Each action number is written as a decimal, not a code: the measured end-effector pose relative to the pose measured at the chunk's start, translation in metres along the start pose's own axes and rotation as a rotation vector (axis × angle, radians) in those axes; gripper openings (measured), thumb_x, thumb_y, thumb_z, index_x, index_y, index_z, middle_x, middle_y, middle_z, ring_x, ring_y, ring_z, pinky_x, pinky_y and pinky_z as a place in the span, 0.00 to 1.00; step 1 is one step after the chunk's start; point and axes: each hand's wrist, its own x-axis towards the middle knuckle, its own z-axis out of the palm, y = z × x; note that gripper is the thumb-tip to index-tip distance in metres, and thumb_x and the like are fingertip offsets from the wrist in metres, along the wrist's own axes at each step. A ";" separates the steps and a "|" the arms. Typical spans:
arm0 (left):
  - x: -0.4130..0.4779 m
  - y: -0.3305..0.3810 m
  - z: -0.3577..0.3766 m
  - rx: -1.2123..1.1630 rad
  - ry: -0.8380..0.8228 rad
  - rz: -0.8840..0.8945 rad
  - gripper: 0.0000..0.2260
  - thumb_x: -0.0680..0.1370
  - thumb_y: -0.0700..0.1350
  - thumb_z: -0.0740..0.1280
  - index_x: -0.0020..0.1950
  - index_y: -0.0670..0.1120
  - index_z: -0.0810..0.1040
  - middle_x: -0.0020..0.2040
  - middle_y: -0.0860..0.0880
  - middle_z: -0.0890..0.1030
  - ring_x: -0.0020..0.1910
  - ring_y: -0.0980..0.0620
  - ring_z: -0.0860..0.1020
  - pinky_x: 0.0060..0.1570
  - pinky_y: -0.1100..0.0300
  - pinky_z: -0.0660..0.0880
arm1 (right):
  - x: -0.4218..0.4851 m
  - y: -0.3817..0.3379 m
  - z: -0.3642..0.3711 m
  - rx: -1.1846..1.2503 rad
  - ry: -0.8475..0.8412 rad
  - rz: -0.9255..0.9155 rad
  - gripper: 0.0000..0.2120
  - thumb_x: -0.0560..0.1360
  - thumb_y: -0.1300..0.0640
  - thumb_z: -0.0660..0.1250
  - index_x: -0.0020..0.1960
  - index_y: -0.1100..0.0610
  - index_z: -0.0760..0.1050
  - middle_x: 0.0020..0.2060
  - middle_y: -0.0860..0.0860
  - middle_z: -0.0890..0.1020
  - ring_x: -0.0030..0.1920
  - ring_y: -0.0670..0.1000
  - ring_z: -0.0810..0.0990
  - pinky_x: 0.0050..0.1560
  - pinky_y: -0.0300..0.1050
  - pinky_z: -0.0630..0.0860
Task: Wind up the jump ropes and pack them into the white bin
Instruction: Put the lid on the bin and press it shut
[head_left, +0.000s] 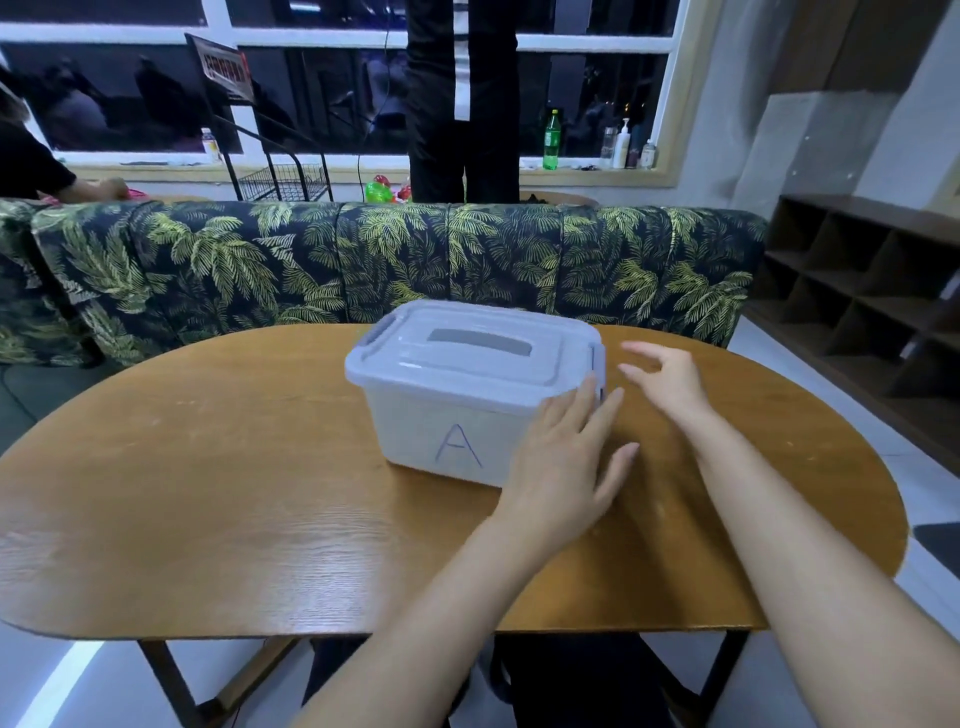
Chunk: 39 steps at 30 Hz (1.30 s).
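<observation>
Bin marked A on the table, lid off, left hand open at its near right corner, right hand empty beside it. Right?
Not quite: the lid is on the white bin, not off. The head view shows it covering the bin marked A on the table, with the left hand open at its near right corner and the right hand empty beside it.
</observation>
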 end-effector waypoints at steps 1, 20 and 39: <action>0.006 0.000 -0.004 -0.112 -0.060 0.006 0.22 0.80 0.53 0.58 0.72 0.45 0.69 0.73 0.43 0.68 0.69 0.44 0.69 0.70 0.50 0.63 | 0.004 -0.004 -0.001 0.027 0.016 0.056 0.17 0.78 0.61 0.66 0.67 0.56 0.75 0.65 0.55 0.77 0.65 0.54 0.74 0.64 0.45 0.69; 0.020 -0.178 -0.079 0.077 -0.120 -0.489 0.27 0.79 0.61 0.46 0.72 0.53 0.70 0.75 0.48 0.65 0.75 0.49 0.60 0.70 0.52 0.60 | -0.003 -0.057 0.048 -0.532 -0.241 -0.056 0.23 0.81 0.39 0.50 0.75 0.38 0.60 0.77 0.44 0.59 0.78 0.55 0.47 0.73 0.54 0.55; 0.032 -0.185 -0.071 0.178 -0.189 -0.522 0.21 0.80 0.56 0.48 0.73 0.60 0.66 0.76 0.51 0.62 0.72 0.42 0.63 0.69 0.45 0.61 | 0.003 -0.063 0.048 -0.618 -0.234 -0.058 0.23 0.82 0.41 0.50 0.76 0.41 0.59 0.77 0.43 0.58 0.77 0.53 0.49 0.72 0.53 0.57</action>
